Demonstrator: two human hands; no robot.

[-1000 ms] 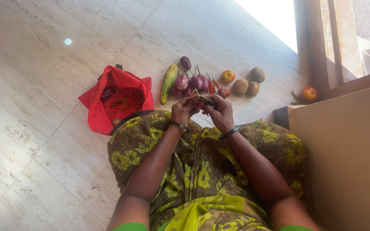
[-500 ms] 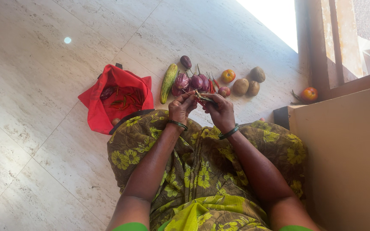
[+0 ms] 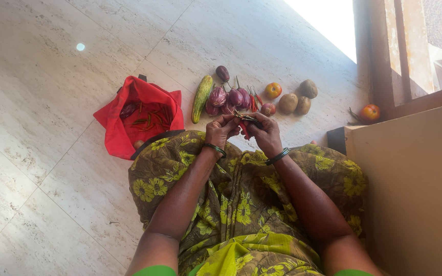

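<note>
Both hands meet just above the middle of the frame, over the lap. The left hand (image 3: 220, 130) and the right hand (image 3: 265, 134) are each pinched shut on a small bunch of chillies (image 3: 245, 121) held between them. The bunch's long axis runs roughly side to side, from the left fingertips across to the right, with a red chilli tip hanging down towards the right palm. Neither hand is nearer — the bunch bridges both, touching each.

Just beyond it, higher in the frame, lie the purple aubergines (image 3: 227, 96), with more red chillies (image 3: 252, 102) beside them and the cucumber (image 3: 201, 98) to their left. The red bag (image 3: 138, 118) sits at centre left.

Against the frame half a second back, the hands sit slightly lower — the bunch has come a little towards the lap, away from the aubergines, and the left fingers curl tighter.
</note>
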